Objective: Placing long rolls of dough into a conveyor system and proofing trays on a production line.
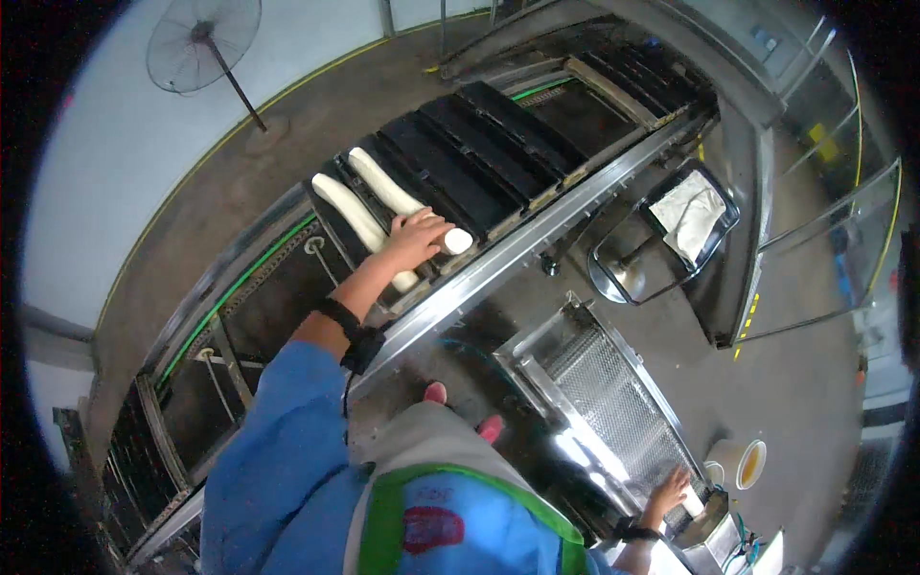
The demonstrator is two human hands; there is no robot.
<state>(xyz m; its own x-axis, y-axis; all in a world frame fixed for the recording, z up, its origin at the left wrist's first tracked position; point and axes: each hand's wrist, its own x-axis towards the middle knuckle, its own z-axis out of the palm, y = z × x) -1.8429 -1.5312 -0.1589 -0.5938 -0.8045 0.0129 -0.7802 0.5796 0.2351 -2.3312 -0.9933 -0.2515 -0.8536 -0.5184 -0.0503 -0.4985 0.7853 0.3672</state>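
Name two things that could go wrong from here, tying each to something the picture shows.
First, the left hand is on one of the long white rolls lying on the black trays; pressing too hard might dent it. Second, the two rolls lie close together, so a sideways nudge could push one into the other.
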